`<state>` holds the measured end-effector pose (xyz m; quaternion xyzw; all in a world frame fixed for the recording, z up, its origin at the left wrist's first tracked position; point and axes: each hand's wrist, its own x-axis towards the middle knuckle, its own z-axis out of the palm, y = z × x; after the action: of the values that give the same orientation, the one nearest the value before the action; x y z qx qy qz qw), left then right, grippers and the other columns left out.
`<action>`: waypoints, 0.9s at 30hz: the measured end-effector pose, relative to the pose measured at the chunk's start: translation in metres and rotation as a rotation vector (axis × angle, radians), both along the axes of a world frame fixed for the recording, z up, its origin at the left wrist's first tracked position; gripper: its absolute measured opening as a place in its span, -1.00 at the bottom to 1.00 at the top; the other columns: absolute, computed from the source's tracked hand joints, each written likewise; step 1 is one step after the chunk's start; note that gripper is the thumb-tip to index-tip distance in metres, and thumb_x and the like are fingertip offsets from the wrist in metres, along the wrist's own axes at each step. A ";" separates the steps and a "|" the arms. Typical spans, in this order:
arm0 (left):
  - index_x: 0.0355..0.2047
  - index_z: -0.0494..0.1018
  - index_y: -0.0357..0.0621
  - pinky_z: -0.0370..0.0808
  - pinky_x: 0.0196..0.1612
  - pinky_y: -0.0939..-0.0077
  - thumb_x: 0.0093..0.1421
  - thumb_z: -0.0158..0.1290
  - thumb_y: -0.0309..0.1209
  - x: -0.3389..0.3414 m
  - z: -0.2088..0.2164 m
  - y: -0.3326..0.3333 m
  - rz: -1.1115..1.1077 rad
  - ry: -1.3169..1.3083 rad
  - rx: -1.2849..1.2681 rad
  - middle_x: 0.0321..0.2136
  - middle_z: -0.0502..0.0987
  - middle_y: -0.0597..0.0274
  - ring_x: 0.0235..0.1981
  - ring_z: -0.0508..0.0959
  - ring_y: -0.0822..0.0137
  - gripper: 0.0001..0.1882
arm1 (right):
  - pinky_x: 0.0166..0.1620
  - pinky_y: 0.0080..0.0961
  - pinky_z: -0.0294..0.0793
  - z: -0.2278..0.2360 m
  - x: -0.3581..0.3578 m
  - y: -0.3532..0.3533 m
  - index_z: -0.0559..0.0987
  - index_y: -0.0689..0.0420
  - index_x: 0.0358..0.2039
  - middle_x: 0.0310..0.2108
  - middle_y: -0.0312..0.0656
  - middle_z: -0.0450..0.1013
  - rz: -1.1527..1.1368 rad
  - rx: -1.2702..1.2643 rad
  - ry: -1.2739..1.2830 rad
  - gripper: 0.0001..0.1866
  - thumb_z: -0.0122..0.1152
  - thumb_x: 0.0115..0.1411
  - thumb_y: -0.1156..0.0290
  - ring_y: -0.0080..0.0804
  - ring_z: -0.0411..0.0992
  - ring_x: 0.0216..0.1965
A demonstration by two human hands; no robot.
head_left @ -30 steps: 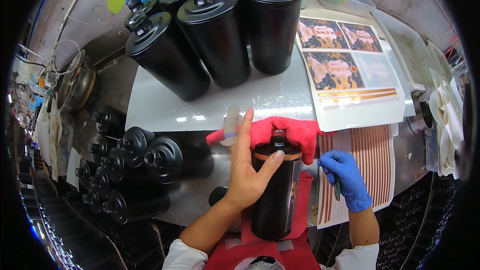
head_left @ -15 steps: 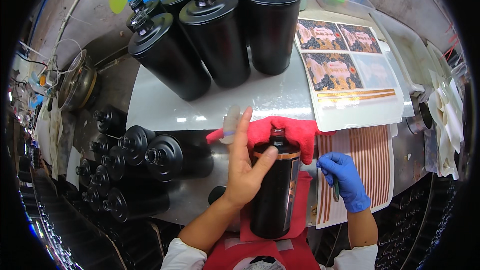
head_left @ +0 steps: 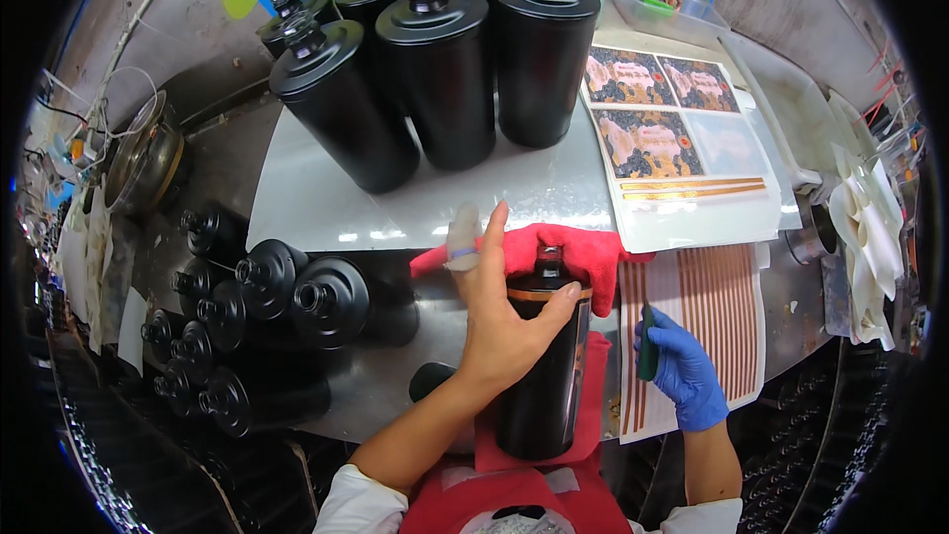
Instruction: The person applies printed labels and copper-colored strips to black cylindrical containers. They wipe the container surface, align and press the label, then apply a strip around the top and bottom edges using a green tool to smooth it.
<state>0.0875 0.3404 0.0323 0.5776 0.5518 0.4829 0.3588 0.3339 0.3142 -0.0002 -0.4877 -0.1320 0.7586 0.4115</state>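
A glossy black bottle (head_left: 539, 386) with a thin copper band round its shoulder stands or leans on red cloth in front of me. My left hand (head_left: 504, 331) is on its left side, thumb pressed to the shoulder and one finger pointing up past the neck. Pale covers wrap a fingertip or more of that hand. To the bottle's right, my blue-gloved right hand (head_left: 687, 371) grips a slim dark green tool (head_left: 648, 351), its thin end upward; I cannot tell its exact kind. A crumpled red cloth (head_left: 593, 245) lies behind the bottle's neck.
Several matte black bottles (head_left: 435, 79) stand on a white board (head_left: 326, 183); more bottles (head_left: 331, 302) crowd the left. A sheet of copper stripes (head_left: 717, 336) lies under my right hand, below a printed decal sheet (head_left: 692, 213). A clear plastic box (head_left: 692, 22) sits at the back right.
The bottle has turned, so its patterned side has mostly gone from view. My right hand has swung the green tool from pointing down to standing upright.
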 end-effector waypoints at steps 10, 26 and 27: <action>0.22 0.15 -0.11 -0.24 0.18 -0.30 -0.19 0.23 0.11 0.013 -0.007 -0.129 -0.198 0.634 0.332 0.18 0.11 -0.29 0.23 0.00 -0.23 0.01 | -0.14 -0.50 0.44 0.093 -0.093 0.018 0.35 0.12 0.01 -0.20 -0.20 0.39 0.068 0.812 -0.963 -0.57 0.12 0.09 0.47 -0.39 0.42 -0.24; 0.20 -0.53 -0.54 -0.30 0.20 -0.30 -0.05 0.20 0.09 -0.047 -0.043 -0.123 -0.503 0.486 0.001 0.17 0.12 -0.36 0.24 0.02 -0.31 0.33 | -0.10 -0.57 0.40 0.035 -0.071 0.014 0.35 0.14 -0.04 -0.17 -0.21 0.37 -0.031 0.636 -0.714 -0.64 0.11 0.13 0.49 -0.51 0.36 -0.16; 0.21 -0.53 -0.51 -0.32 0.19 -0.32 -0.03 0.18 0.10 -0.048 -0.031 -0.126 -0.479 0.529 -0.056 0.17 0.13 -0.32 0.26 0.00 -0.25 0.32 | -0.10 -0.55 0.41 0.041 -0.072 0.014 0.36 0.15 -0.04 -0.18 -0.18 0.38 -0.020 0.653 -0.731 -0.65 0.11 0.13 0.48 -0.48 0.39 -0.17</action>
<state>0.0396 0.2142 0.0015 0.7855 0.4875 0.2034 0.3225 0.2624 0.3278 0.0410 -0.5687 -0.4942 0.4527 0.4769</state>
